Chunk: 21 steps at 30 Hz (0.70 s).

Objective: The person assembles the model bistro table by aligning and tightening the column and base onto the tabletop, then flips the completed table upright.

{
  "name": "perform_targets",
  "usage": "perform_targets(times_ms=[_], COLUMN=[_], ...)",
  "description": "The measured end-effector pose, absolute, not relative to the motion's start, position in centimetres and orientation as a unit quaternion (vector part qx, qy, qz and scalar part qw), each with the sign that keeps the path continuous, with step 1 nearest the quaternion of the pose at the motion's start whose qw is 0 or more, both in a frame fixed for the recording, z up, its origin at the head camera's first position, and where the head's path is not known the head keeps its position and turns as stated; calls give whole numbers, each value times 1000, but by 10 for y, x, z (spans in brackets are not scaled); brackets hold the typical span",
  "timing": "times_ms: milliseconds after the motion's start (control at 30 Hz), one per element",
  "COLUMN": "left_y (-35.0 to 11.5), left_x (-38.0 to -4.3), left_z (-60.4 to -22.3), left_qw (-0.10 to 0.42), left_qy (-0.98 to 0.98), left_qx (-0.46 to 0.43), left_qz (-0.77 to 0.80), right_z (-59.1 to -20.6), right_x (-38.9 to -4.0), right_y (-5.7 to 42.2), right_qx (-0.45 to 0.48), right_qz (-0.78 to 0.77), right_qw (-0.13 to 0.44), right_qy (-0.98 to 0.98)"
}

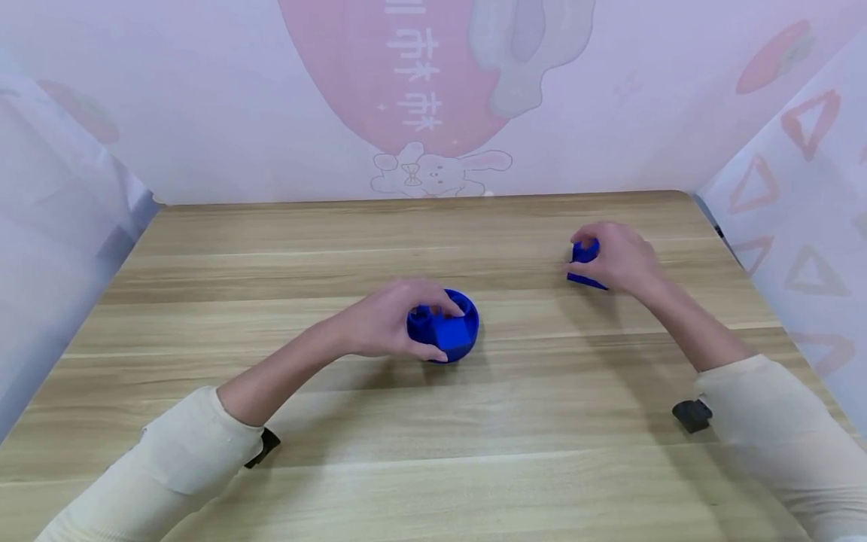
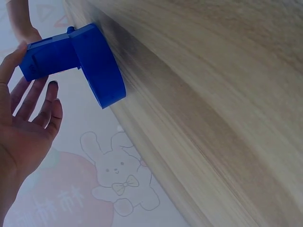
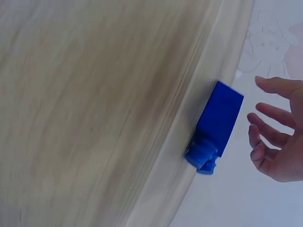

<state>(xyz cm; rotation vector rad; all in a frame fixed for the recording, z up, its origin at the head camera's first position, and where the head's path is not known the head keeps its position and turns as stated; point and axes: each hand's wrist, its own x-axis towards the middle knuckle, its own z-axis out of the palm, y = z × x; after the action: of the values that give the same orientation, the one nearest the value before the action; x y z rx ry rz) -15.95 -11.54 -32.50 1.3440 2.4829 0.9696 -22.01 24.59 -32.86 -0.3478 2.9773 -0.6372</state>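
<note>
Near the middle of the table, my left hand [image 1: 387, 320] pinches a blue plastic piece [image 1: 452, 333], thumb and fingers around its block. This piece has a round, rimmed base [image 2: 100, 66] and a rectangular block [image 2: 52, 57] sticking out from it; the base stands on the tabletop. Farther back on the right, my right hand [image 1: 619, 260] is around a second blue piece [image 1: 586, 281]. In the right wrist view that piece has a flat rectangular side [image 3: 220, 118] and a small rounded part [image 3: 202, 153]. There, the loosely bent fingers [image 3: 272, 113] show a gap from it.
Both pieces are on a wood-grain table [image 1: 433, 467]. A pale printed backdrop [image 1: 257, 128] with a bunny drawing rises behind its far edge, and white cloth [image 1: 799, 218] hangs at the sides. Dark straps [image 1: 692, 415] show under the cream sleeves [image 1: 176, 444].
</note>
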Motion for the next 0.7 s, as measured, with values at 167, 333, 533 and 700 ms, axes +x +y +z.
perform_targets(times_ms=[167, 333, 533, 700], left_y=[-115, -116, -118, -122], left_x=[-159, -158, -159, -160], left_z=[-324, -322, -320, -319], left_qw=[81, 91, 94, 96], left_qy=[831, 833, 829, 825], left_qx=[449, 444, 450, 456], left_qz=[319, 318, 319, 320], right_z=[-328, -329, -332, -334], right_x=[-222, -223, -224, -225], right_y=[254, 256, 256, 256], right_qx=[-107, -109, -118, -128], right_qz=[-173, -148, -124, -115], right_qw=[59, 65, 61, 63], right_qy=[977, 981, 983, 983])
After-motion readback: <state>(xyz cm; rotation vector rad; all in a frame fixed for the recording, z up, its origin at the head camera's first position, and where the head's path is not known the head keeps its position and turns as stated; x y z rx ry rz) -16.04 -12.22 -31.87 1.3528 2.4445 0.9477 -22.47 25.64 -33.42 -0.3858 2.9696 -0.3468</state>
